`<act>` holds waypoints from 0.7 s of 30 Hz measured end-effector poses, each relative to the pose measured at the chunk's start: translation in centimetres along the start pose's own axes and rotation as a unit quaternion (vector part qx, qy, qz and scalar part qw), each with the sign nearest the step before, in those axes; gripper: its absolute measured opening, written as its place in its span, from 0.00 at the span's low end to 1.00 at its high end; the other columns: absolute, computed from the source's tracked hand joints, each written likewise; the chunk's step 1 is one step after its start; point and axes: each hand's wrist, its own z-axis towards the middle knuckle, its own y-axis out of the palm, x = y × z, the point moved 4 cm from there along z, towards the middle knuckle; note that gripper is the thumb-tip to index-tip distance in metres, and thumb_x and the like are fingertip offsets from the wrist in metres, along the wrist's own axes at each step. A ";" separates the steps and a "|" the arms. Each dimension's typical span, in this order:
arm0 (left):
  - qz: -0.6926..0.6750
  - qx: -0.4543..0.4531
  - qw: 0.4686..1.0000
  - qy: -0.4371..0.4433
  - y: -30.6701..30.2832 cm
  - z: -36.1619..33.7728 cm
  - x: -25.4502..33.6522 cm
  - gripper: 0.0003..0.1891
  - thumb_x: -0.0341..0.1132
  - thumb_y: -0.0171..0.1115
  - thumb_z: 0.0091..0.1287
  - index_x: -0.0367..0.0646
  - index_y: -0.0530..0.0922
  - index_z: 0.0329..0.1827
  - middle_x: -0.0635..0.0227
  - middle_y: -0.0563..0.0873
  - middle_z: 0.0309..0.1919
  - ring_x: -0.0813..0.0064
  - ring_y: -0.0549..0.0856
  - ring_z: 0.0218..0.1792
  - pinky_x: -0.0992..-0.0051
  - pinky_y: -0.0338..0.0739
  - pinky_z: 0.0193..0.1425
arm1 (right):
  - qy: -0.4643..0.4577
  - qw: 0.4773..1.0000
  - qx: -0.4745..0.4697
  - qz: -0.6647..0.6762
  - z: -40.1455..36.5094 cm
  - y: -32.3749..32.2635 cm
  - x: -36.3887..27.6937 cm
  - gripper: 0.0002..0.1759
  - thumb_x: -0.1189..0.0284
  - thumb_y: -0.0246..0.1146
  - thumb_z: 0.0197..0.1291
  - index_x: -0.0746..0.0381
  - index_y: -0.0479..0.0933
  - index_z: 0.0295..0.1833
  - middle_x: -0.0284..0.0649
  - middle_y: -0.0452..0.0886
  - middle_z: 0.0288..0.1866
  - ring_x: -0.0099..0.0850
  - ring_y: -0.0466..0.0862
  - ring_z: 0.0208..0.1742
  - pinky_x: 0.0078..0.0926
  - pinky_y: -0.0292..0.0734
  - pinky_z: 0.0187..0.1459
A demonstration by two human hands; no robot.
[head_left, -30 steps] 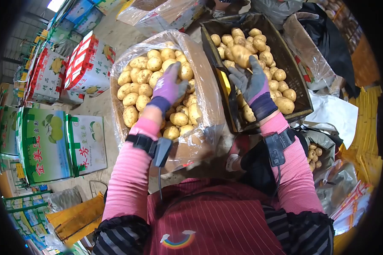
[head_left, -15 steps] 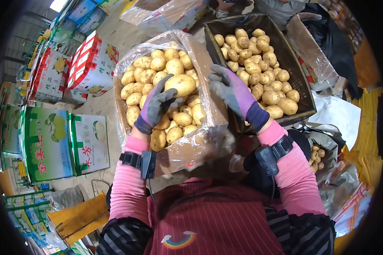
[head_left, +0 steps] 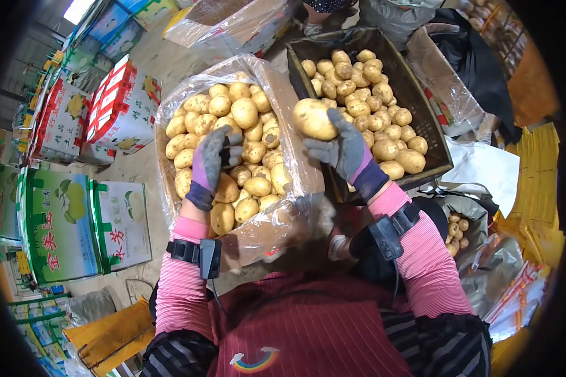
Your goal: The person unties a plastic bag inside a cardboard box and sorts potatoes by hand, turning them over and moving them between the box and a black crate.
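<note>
My right hand [head_left: 349, 154], in a grey and purple glove, is shut on a large potato [head_left: 314, 119] and holds it up between the two containers. My left hand [head_left: 209, 162], gloved the same way, lies on the potatoes [head_left: 242, 113] in a plastic-lined cardboard box [head_left: 290, 107], fingers loosely bent, holding nothing. To the right of that box stands a black crate [head_left: 431, 129] filled with more potatoes [head_left: 365, 94].
Printed fruit cartons [head_left: 63, 220] and a red-and-white carton [head_left: 122, 100] stand on the floor to the left. A bag of small potatoes [head_left: 459, 229] lies at the right, by a yellow stack [head_left: 541, 182]. Another plastic-lined box [head_left: 233, 22] sits beyond.
The large potato that my left hand held over the box is now in my right hand. My left hand has dropped onto the potatoes in the box.
</note>
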 end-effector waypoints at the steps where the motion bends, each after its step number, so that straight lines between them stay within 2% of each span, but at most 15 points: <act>1: -0.001 0.002 1.000 0.000 0.2 0.9 0.1 0.24 0.45 0.54 0.80 0.37 0.74 0.70 0.56 0.86 0.55 0.74 0.86 0.41 0.75 0.83 0.42 | -0.024 0.997 0.064 0.033 0.2 -0.7 -0.6 0.34 0.50 0.61 0.73 0.65 0.68 0.70 0.54 0.83 0.55 0.46 0.91 0.44 0.38 0.93 0.37; 2: 0.087 0.043 0.994 0.049 0.2 2.2 0.8 0.23 0.43 0.56 0.79 0.37 0.75 0.69 0.57 0.86 0.55 0.73 0.86 0.44 0.75 0.83 0.46 | -0.041 0.991 0.110 0.057 0.7 -1.2 -1.5 0.34 0.48 0.59 0.74 0.64 0.67 0.70 0.55 0.83 0.54 0.50 0.90 0.45 0.40 0.93 0.38; 3: 0.174 0.084 0.977 0.095 0.0 3.5 1.6 0.22 0.40 0.57 0.78 0.37 0.75 0.69 0.57 0.86 0.56 0.73 0.86 0.47 0.75 0.83 0.49 | -0.054 0.990 0.098 0.080 2.0 -3.3 -2.3 0.33 0.48 0.58 0.75 0.64 0.67 0.70 0.55 0.83 0.55 0.50 0.89 0.48 0.40 0.92 0.40; 4: 0.259 0.091 0.934 0.230 0.5 4.6 2.5 0.25 0.43 0.64 0.72 0.39 0.77 0.68 0.56 0.86 0.57 0.66 0.85 0.56 0.69 0.81 0.60 | -0.068 0.988 0.088 0.103 2.7 -3.9 -3.0 0.33 0.48 0.57 0.75 0.64 0.67 0.70 0.54 0.83 0.55 0.51 0.89 0.50 0.40 0.92 0.42; 5: 0.445 0.090 0.866 0.211 0.7 6.1 2.6 0.30 0.46 0.67 0.69 0.41 0.75 0.70 0.55 0.85 0.60 0.63 0.82 0.62 0.66 0.77 0.66 | -0.104 0.983 0.126 0.084 3.0 -4.8 -3.4 0.32 0.48 0.56 0.76 0.64 0.68 0.70 0.53 0.82 0.56 0.50 0.88 0.53 0.41 0.91 0.45; 6: 0.613 0.086 0.764 0.183 2.5 6.3 3.8 0.34 0.50 0.69 0.66 0.44 0.73 0.73 0.54 0.84 0.62 0.60 0.79 0.68 0.64 0.73 0.71 | -0.141 0.974 0.165 0.063 2.3 -3.8 -4.6 0.32 0.49 0.56 0.76 0.64 0.68 0.70 0.51 0.82 0.57 0.48 0.87 0.56 0.42 0.90 0.49; 7: 0.612 0.086 0.764 0.182 3.2 6.9 3.5 0.34 0.50 0.69 0.66 0.44 0.73 0.73 0.54 0.84 0.62 0.60 0.79 0.68 0.64 0.73 0.71 | -0.162 0.975 0.149 0.013 1.6 -2.2 -5.3 0.29 0.51 0.56 0.77 0.62 0.69 0.69 0.48 0.82 0.58 0.42 0.86 0.57 0.37 0.88 0.52; 9: 0.753 0.041 0.626 0.199 5.0 7.9 2.4 0.43 0.54 0.72 0.59 0.45 0.69 0.76 0.50 0.81 0.66 0.51 0.75 0.72 0.58 0.68 0.74 | -0.159 0.976 0.140 -0.053 1.1 -0.4 -4.9 0.28 0.53 0.56 0.77 0.61 0.69 0.70 0.46 0.82 0.58 0.39 0.86 0.54 0.34 0.87 0.50; 12: 0.796 0.000 0.591 0.126 6.0 9.8 2.1 0.48 0.55 0.73 0.57 0.46 0.63 0.80 0.50 0.80 0.67 0.47 0.74 0.72 0.57 0.70 0.72 | -0.135 0.975 0.123 -0.127 0.6 2.0 -3.4 0.27 0.58 0.57 0.76 0.62 0.68 0.72 0.42 0.83 0.57 0.31 0.86 0.46 0.26 0.85 0.46; 14: 0.789 -0.008 0.604 0.116 5.9 9.6 2.5 0.50 0.55 0.74 0.57 0.44 0.63 0.80 0.48 0.81 0.65 0.47 0.77 0.69 0.56 0.71 0.71 | -0.114 0.971 0.071 -0.199 0.5 2.4 -1.9 0.28 0.60 0.59 0.75 0.64 0.68 0.72 0.42 0.83 0.56 0.28 0.86 0.45 0.25 0.85 0.46; 16: 0.603 -0.026 0.788 0.124 4.0 8.7 2.8 0.51 0.55 0.75 0.56 0.43 0.61 0.81 0.47 0.82 0.63 0.50 0.79 0.66 0.56 0.74 0.69 | -0.102 0.971 0.080 -0.202 -0.5 4.1 -1.9 0.27 0.63 0.59 0.75 0.66 0.67 0.73 0.41 0.83 0.54 0.25 0.85 0.43 0.22 0.83 0.46; 17: 0.442 -0.051 0.882 0.154 2.9 8.3 2.0 0.48 0.54 0.73 0.60 0.41 0.63 0.79 0.49 0.83 0.62 0.55 0.83 0.63 0.58 0.76 0.67 | -0.086 0.960 0.068 -0.259 -0.7 4.5 -1.7 0.28 0.65 0.59 0.75 0.67 0.67 0.73 0.41 0.82 0.53 0.24 0.84 0.43 0.21 0.83 0.47; 18: 0.213 -0.101 0.968 0.083 4.0 5.0 3.8 0.41 0.52 0.68 0.67 0.39 0.65 0.78 0.51 0.83 0.63 0.59 0.84 0.61 0.63 0.80 0.64 | -0.069 0.945 0.055 -0.315 -0.9 5.0 -1.4 0.28 0.66 0.59 0.74 0.68 0.66 0.74 0.40 0.81 0.52 0.22 0.83 0.43 0.20 0.82 0.47; 20: -0.048 -0.151 0.987 0.027 4.1 1.3 4.5 0.34 0.51 0.62 0.74 0.36 0.68 0.75 0.52 0.82 0.63 0.61 0.86 0.59 0.66 0.83 0.61 | -0.078 0.936 0.014 -0.343 -1.5 5.9 -0.8 0.33 0.69 0.62 0.70 0.66 0.64 0.76 0.38 0.80 0.51 0.21 0.80 0.45 0.20 0.80 0.51; 21: -0.132 -0.165 0.977 -0.020 4.2 -0.2 4.3 0.34 0.51 0.60 0.75 0.34 0.69 0.74 0.51 0.82 0.62 0.61 0.87 0.57 0.67 0.85 0.59 | -0.112 0.919 -0.050 -0.375 -1.8 6.4 -0.3 0.36 0.70 0.64 0.68 0.64 0.62 0.79 0.41 0.80 0.55 0.23 0.81 0.48 0.21 0.80 0.53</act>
